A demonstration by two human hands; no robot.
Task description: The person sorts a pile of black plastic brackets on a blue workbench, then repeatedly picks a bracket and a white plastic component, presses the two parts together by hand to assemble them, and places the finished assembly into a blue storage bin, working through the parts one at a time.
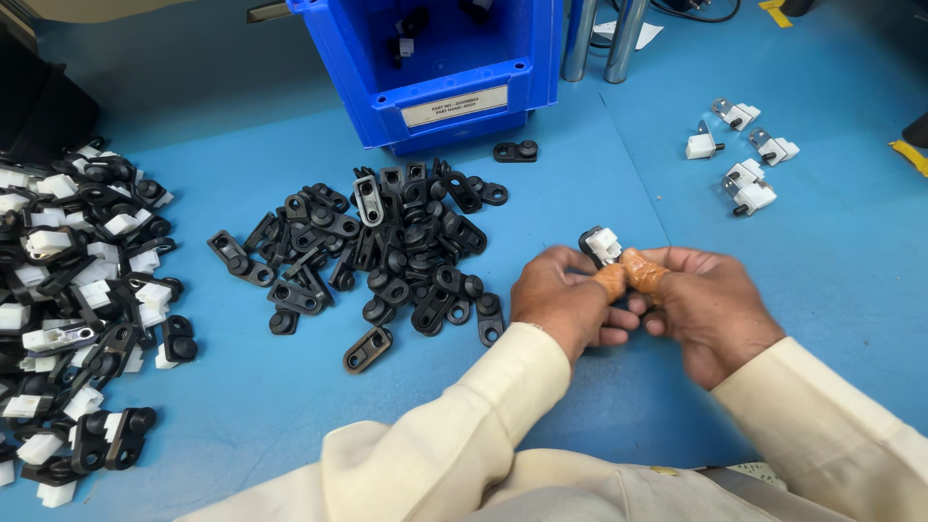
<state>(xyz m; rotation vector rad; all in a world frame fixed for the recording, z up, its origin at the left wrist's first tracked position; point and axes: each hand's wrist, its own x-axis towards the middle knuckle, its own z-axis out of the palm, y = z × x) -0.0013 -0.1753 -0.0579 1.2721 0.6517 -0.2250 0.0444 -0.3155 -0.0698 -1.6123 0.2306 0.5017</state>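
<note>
Two taped thumb tips pinched a small black-and-white plastic clip part (601, 246), blocky and matte, held above the smooth blue table (580, 425); the left hand (565, 302) and right hand (704, 307) both clenched around it, touching. At nine o'clock lay a heap of black plastic brackets (387, 251). At twelve stood a glossy blue plastic bin (435, 68). At two rested finished white-and-metal assemblies (744, 159), well apart.

The fingers (628, 275) hide most of the small black-and-white part (599, 245), perhaps its whole lower half.
</note>
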